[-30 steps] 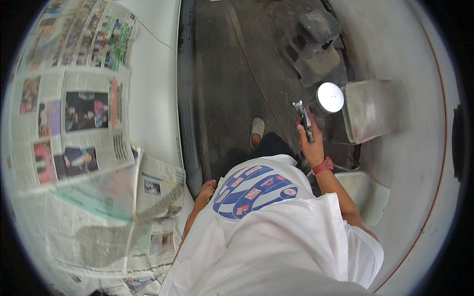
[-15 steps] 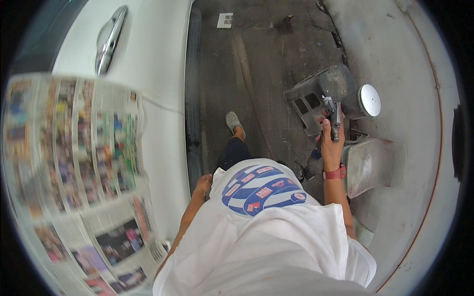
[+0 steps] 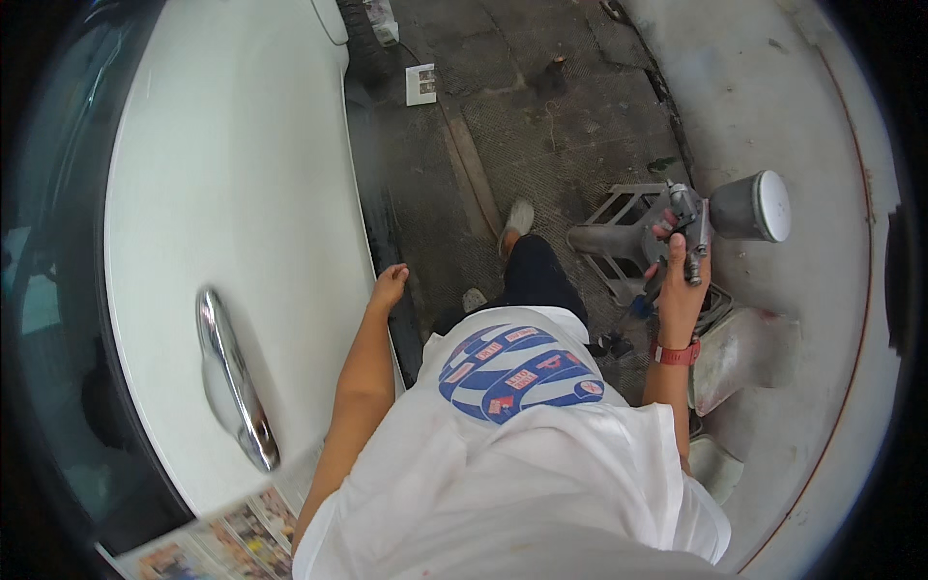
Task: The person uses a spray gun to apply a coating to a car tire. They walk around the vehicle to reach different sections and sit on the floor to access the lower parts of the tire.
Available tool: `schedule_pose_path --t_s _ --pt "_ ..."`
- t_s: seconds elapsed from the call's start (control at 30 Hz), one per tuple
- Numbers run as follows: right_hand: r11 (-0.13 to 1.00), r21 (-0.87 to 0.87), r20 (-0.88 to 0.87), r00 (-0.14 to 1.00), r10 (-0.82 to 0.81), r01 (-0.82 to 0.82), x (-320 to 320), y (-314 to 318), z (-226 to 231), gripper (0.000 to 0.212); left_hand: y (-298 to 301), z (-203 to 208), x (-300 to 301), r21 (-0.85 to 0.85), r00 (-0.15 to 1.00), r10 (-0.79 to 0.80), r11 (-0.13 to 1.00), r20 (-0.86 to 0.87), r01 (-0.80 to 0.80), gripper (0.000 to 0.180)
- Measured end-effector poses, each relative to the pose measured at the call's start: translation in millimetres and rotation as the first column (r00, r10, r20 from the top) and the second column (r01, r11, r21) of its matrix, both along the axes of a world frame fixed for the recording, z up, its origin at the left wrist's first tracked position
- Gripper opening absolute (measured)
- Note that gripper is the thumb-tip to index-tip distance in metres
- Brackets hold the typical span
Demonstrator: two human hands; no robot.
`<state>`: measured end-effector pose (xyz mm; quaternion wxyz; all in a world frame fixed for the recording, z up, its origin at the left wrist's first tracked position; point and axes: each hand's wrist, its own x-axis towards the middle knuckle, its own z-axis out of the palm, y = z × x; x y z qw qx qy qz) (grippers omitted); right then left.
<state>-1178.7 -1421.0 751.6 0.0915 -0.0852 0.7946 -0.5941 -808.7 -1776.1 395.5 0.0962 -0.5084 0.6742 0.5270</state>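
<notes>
My right hand [image 3: 684,290], with a red watch on its wrist, is closed round the grip of a metal spray gun [image 3: 688,215]. The gun's grey cup [image 3: 737,211] juts to the right, tilted, its round white lid facing the wall. Over at the left, my left hand [image 3: 391,286] hangs with curled fingers beside the edge of a white car door [image 3: 232,145]. I see nothing in it. A chrome door handle [image 3: 232,377] lies on that door, nearer to me and farther left.
Newspaper sheets [image 3: 227,541] cover part of the car at lower left. A grey plastic stool [image 3: 614,237] stands behind the spray gun. More pale, dusty items [image 3: 744,353] sit along the whitish wall [image 3: 822,242] at right. A small printed paper [image 3: 420,85] lies on the dark floor.
I have stepped forward along the car; the handle and newspaper have shifted toward me. My left hand has swung forward. The spray gun stays in my right hand, now farther right in view.
</notes>
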Motion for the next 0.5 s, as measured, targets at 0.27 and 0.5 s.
schedule_pose_path --t_s 0.27,0.5 --pt "0.995 -0.082 0.035 0.998 -0.056 0.059 -220 -80 12 0.067 -21 4 -98 0.197 0.958 0.105 0.967 0.267 -0.16 0.042" --pt "0.985 -0.156 0.136 0.989 -0.051 0.072 -390 -128 30 0.067 -65 77 -188 0.202 0.895 0.234 0.923 0.379 -0.326 0.037"
